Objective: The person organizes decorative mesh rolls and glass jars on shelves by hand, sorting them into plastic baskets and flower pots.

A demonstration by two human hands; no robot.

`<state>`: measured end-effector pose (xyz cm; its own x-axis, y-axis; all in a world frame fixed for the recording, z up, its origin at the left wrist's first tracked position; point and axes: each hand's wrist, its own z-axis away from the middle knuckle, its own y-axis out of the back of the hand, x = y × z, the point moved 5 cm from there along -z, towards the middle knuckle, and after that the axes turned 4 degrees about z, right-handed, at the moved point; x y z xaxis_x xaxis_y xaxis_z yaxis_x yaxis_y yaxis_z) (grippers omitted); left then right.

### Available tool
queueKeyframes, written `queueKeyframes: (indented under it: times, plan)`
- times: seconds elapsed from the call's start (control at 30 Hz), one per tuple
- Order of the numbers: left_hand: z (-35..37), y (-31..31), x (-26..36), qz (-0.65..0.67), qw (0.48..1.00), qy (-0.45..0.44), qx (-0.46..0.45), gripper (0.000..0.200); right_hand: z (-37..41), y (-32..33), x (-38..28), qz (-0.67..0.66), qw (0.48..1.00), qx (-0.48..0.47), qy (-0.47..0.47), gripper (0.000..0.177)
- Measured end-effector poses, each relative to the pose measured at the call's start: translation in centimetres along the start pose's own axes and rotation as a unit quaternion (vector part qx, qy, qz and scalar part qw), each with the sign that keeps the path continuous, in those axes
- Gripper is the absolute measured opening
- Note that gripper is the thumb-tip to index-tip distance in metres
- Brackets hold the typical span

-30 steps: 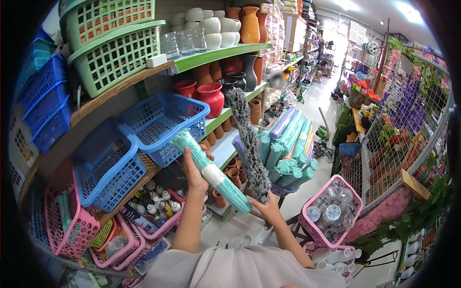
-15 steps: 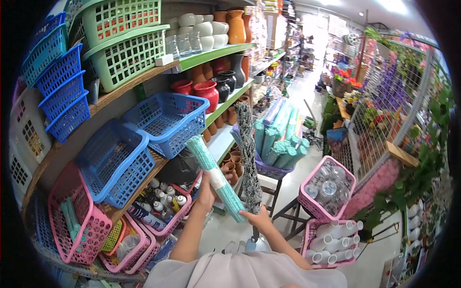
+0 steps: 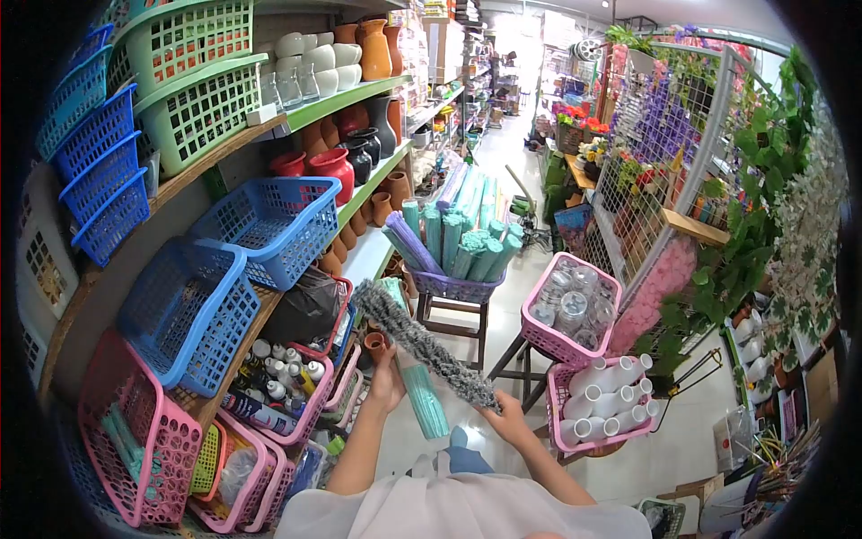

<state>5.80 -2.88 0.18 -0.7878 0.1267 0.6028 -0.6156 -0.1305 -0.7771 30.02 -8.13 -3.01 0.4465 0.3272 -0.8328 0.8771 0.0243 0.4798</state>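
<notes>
My left hand (image 3: 386, 384) is closed around a long teal bundle (image 3: 424, 409), which looks like a tight roll in clear wrapping. It stands tilted in front of my body. In my right hand (image 3: 508, 419) is the lower end of a grey fluffy duster (image 3: 429, 346), fingers wrapped round it. The duster slants up to the left and crosses in front of the bundle, hiding its middle. Ahead, similar teal and purple bundles (image 3: 456, 235) stand in a purple basket (image 3: 460, 287) on a dark stool.
Blue baskets (image 3: 184, 314) and pink baskets (image 3: 135, 422) line the left shelves, with spray cans and bottles (image 3: 278, 382) nearby. On the right stand a pink basket of clear jars (image 3: 572, 310) and one of white vases (image 3: 606, 404). A wire rack (image 3: 655, 162) carries artificial flowers.
The duster has swung from nearly upright to slanting left across the bundle. My right hand has left the bundle's lower end and moved right. The view has shifted to the right.
</notes>
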Motion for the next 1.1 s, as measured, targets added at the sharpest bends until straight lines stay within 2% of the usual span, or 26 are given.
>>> queueKeyframes:
  times: [0.03, 0.1, 0.17, 0.23, 0.27, 0.3, 0.37, 0.4, 0.43, 0.47, 0.5, 0.57, 0.63, 0.67, 0.7, 0.77, 0.8, 0.83, 0.87, 0.9, 0.97, 1.03, 1.1]
  plan:
    - [0.1, 0.7, -0.3, -0.001, 1.000, 0.001, -0.003, 0.037, 0.4, 0.3, 0.0, 0.034, 0.999, 0.008, -0.006, 0.037]
    - [0.3, 2.3, -0.8, -0.072, 0.996, 0.019, -0.053, 0.049, 1.3, 0.9, -1.1, 0.047, 0.999, 0.007, -0.004, 0.039]
    - [-0.3, 4.2, -1.1, -0.102, 0.993, 0.006, -0.051, 0.055, 2.0, 1.4, -1.5, 0.060, 0.998, 0.007, -0.002, 0.041]
    - [-0.2, 3.3, -1.2, -0.073, 0.985, 0.071, -0.137, 0.047, 2.8, 1.5, -1.9, 0.156, 0.987, -0.039, 0.024, 0.043]
    - [-1.2, 4.6, -2.3, -0.044, 0.986, 0.145, -0.076, 0.056, 3.1, 1.8, -2.2, 0.158, 0.986, -0.036, 0.023, 0.043]
    - [-1.0, 3.4, -2.7, 0.053, 0.978, 0.162, -0.119, 0.061, 3.1, 2.2, -3.4, 0.187, 0.979, -0.055, 0.054, 0.043]
    - [-0.4, 1.9, -3.3, 0.155, 0.962, 0.179, -0.134, 0.063, 2.9, 2.6, -4.1, 0.218, 0.969, -0.070, 0.088, 0.042]
    - [-1.8, 3.5, -4.1, 0.092, 0.969, 0.167, -0.158, 0.060, 2.7, 3.4, -3.6, 0.223, 0.972, -0.035, 0.066, 0.041]
    - [-4.6, 5.8, -5.7, 0.062, 0.950, 0.201, -0.231, 0.055, 2.4, 4.1, -3.0, 0.227, 0.973, 0.000, 0.044, 0.039]
    - [-3.8, 4.9, -5.8, 0.077, 0.948, 0.216, -0.220, 0.053, 2.1, 4.6, -2.0, 0.253, 0.967, 0.043, 0.003, 0.038]
    - [-2.2, 3.5, -5.9, 0.093, 0.946, 0.231, -0.209, 0.051, 2.0, 4.8, -2.2, 0.254, 0.966, 0.046, 0.002, 0.038]
    - [-0.7, 0.9, -5.4, 0.124, 0.933, 0.234, -0.243, 0.048, 1.7, 5.9, -1.9, 0.177, 0.971, 0.092, -0.133, 0.039]
    - [0.0, -0.2, -4.9, 0.142, 0.950, 0.231, -0.157, 0.046, 2.3, 5.9, -2.1, 0.202, 0.967, 0.072, -0.134, 0.040]
    - [1.1, -0.4, -4.2, 0.075, 0.983, 0.165, -0.041, 0.045, 2.8, 5.1, -2.3, 0.221, 0.974, 0.030, -0.040, 0.037]
    - [0.7, -0.1, -4.1, 0.077, 0.983, 0.163, -0.041, 0.045, 3.2, 4.4, -2.9, 0.235, 0.970, -0.015, 0.052, 0.035]
    - [0.4, 0.0, -4.5, 0.237, 0.929, 0.238, -0.155, 0.047, 3.1, 4.6, -2.7, 0.242, 0.968, -0.011, 0.061, 0.035]
    - [0.1, 0.4, -4.8, 0.235, 0.931, 0.234, -0.152, 0.048, 2.9, 4.9, -2.8, 0.249, 0.966, -0.003, 0.069, 0.035]
    - [-1.4, 2.0, -4.7, 0.063, 0.975, 0.157, -0.145, 0.050, 2.7, 5.0, -3.0, 0.255, 0.964, 0.006, 0.077, 0.036]
    - [-1.7, 3.6, -5.7, 0.097, 0.970, 0.183, -0.124, 0.051, 2.3, 5.2, -2.7, 0.262, 0.964, 0.033, -0.008, 0.037]
    - [0.0, 2.3, -5.3, 0.130, 0.964, 0.209, -0.102, 0.052, 2.1, 4.9, -3.1, 0.262, 0.965, 0.033, -0.007, 0.037]
    - [0.7, 1.7, -4.8, 0.087, 0.974, 0.183, -0.098, 0.052, 1.7, 5.0, -2.5, 0.243, 0.960, 0.052, -0.126, 0.037]
    - [0.6, 2.3, -4.8, 0.045, 0.982, 0.159, -0.090, 0.053, 2.3, 4.0, -1.5, 0.242, 0.965, 0.038, -0.091, 0.038]
    - [0.0, 2.7, -4.3, 0.051, 0.981, 0.141, -0.120, 0.049, 2.7, 3.2, -3.4, 0.230, 0.966, -0.030, 0.114, 0.034]
